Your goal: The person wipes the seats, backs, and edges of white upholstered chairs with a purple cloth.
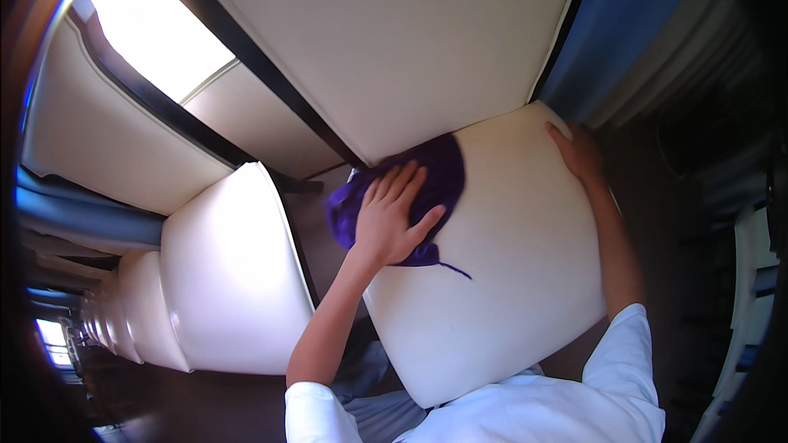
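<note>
My left hand (394,215) lies flat with spread fingers on a purple cloth (446,178). Beneath the cloth is the cream upholstered seat cushion (505,246), at the corner where it meets a tall cream backrest (418,31). A thin purple cord trails from the cloth over the seat. At the far right edge of the same cushion, my right hand (578,151) rests with its thumb on top; its other fingers are partly hidden over the side.
Another cream seat (234,277) stands to the left across a narrow gap, with a row of similar seats behind it. Dark frames edge the backrests. Blue fabric (615,18) hangs at the upper right, and a bright window (154,31) is at the upper left.
</note>
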### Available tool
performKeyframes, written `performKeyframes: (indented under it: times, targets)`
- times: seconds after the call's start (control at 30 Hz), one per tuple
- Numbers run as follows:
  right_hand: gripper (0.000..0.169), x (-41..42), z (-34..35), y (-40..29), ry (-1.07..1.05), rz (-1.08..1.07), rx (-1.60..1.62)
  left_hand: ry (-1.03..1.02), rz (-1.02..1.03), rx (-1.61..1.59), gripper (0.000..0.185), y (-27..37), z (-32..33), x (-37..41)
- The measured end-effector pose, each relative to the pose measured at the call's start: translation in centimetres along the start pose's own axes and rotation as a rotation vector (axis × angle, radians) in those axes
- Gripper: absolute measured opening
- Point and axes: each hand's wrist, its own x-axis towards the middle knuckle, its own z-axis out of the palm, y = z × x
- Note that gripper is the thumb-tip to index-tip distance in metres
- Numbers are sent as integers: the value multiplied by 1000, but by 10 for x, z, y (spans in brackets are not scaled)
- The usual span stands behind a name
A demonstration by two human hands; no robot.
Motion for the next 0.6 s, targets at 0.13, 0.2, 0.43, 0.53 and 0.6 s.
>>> performKeyframes:
  times: [0.13,0.2,0.43,0.53,0.6]
  targets:
    - [78,0,1,0,6,11,47,-43,-226,-141,79,16,-10,-76]
    - [77,2,2,-1,-23,3,88,-119,-252,-213,79,35,-18,-104]
    - [72,5,4,0,10,-85,126,-243,-303,-230,65,47,-14,-135]
    - [71,4,4,-2,18,-111,134,49,-335,-156,61,15,4,-96]
    - [70,5,4,-3,28,-128,128,224,-428,-269,71,-13,9,-64]
